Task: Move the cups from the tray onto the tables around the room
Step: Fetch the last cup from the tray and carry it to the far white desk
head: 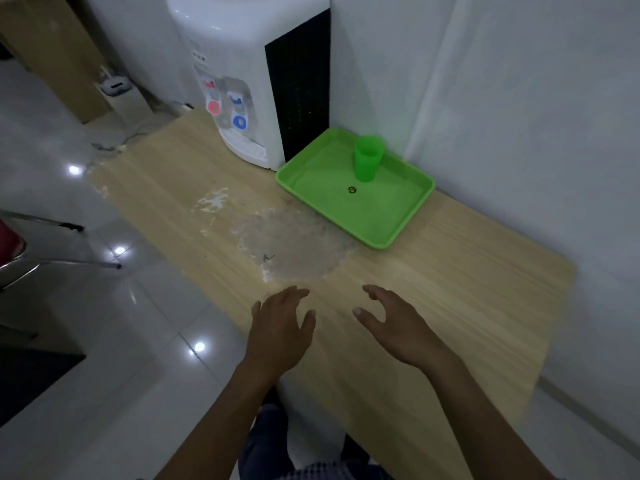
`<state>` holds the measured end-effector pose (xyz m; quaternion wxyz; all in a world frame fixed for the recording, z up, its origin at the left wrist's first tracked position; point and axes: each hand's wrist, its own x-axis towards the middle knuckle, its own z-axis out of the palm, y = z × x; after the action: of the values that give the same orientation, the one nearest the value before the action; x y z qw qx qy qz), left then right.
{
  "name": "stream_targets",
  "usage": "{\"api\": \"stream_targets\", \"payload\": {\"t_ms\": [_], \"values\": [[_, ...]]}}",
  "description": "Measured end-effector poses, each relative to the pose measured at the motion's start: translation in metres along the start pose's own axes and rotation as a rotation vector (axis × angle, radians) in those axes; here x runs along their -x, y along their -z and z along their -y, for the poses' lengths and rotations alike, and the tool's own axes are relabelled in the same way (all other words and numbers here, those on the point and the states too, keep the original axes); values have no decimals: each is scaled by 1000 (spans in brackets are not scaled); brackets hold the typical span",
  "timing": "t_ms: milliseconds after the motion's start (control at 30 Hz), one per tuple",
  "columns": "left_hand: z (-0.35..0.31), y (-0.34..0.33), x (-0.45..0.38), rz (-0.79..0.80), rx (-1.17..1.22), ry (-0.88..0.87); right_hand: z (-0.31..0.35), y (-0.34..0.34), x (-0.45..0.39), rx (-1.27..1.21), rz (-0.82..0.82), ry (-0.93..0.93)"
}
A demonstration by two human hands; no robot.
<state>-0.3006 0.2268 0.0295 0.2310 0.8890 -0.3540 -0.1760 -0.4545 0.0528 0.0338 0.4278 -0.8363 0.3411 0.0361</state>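
Note:
A green cup (367, 158) stands upright in the far corner of a green tray (388, 226), which lies on a light wooden table (450, 306) against the white wall. It looks like two nested cups, but I cannot tell for sure. My left hand (280, 327) and my right hand (394, 323) hover side by side over the table's near part, well short of the tray. Both hands hold nothing and their fingers are spread.
A white water dispenser (249, 74) with a red and a blue tap stands on the table just left of the tray. A worn grey patch (294, 244) marks the tabletop. Chair legs (52, 247) stand on the glossy tiled floor at the left.

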Motion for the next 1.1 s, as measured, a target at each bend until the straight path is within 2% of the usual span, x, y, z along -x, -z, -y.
{"api": "stream_targets", "payload": {"t_ms": [300,433,533,633,933,1100], "values": [[57,7,-147,0,-80,-92,45,-15,-85,-49,-227,-92],[71,-12,-204,13,-127,-77,52,-13,-128,-5,-379,-71],[76,-32,-234,50,-181,-50,49,-11,-153,17,-433,-55],[81,-48,-252,67,-217,-42,43,-9,-177,32,-460,-55],[95,-69,-261,-60,-288,-71,26,-1,-244,-47,-472,-60],[96,-71,-264,-62,-295,-65,27,21,-289,-89,-594,-55]]}}
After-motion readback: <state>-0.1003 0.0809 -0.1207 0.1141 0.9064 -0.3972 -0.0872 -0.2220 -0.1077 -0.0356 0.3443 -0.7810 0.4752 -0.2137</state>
